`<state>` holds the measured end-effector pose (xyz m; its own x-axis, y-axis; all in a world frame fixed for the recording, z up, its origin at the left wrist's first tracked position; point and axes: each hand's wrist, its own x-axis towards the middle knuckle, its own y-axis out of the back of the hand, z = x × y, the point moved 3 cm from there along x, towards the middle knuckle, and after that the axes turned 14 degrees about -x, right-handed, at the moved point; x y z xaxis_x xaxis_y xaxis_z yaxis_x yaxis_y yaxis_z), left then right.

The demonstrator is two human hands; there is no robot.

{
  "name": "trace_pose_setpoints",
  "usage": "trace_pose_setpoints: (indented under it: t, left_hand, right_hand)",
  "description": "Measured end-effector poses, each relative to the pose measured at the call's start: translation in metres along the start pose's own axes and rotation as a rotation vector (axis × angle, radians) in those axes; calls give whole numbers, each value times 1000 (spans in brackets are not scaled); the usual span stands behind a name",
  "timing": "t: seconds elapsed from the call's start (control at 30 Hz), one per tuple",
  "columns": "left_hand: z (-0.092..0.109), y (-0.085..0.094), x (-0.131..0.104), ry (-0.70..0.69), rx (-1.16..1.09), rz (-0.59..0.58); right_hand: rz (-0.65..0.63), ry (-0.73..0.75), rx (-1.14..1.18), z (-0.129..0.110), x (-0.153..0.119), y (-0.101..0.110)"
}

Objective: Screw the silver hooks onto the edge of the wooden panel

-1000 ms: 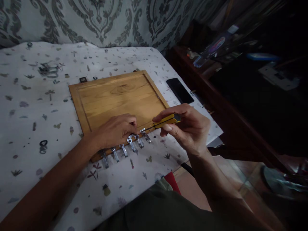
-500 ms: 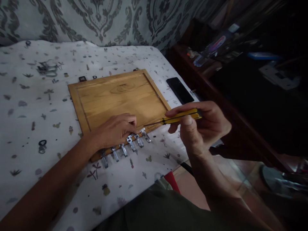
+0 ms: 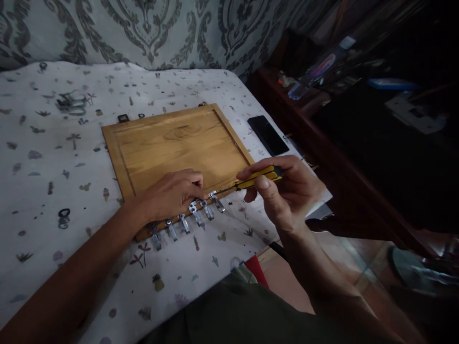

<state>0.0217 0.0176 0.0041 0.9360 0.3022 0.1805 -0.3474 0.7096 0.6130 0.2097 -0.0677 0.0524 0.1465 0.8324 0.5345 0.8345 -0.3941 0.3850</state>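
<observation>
Lining up on the right-end metal hook (image 3: 217, 202) again, driver-wise. That hook is last in a row of six along the near edge of the wooden board (image 3: 172, 143), which lies flat on the cloth-covered tabletop (image 3: 89, 157).

Change: half a second ago the screwdriver (image 3: 256, 179) was pulled back, tip clear of the hook. Now the right hand (image 3: 287, 186) has brought it forward and the shaft points at the hook's head again. Reads as a reset between turns, my guess; seating unconfirmed. Tip is at or just beside the head, too small to call contact.

Right hand: closed on the yellow-and-black handle, thumb and fingers on opposite sides. Left hand (image 3: 172, 193): hasn't moved noticeably, lying over the near edge with fingertips by the end hooks. Can't tell if it's pinching or just pressing. Hands are apart.

Board and hook row look unshifted, so the setup seems steady enough to work on.

Further out: black phone (image 3: 268, 136) right of the board, small dark square piece (image 3: 123, 118) by its far edge, clump of metal parts (image 3: 71, 102) far left, bottle (image 3: 315, 69) beyond the tabletop, dim.
</observation>
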Motion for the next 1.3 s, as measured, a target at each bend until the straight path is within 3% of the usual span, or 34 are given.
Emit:
trace_pose_setpoints:
  t: [0.27,0.57,1.07,1.3]
  left_hand:
    - [-1,-1,0,-17,4,4]
    - [-3,-2,-1,1,-2,-3]
    - [-3,-2,-1,-16,8,11]
    - [-3,-2,-1,-30,4,8]
  right_hand:
    - [-49,-3,-37,0,0,-3]
    - [-263,11,-16,-7,8,1]
    - [-84,25,-139,5,0,1]
    - [-142,9,-62,3,4,0]
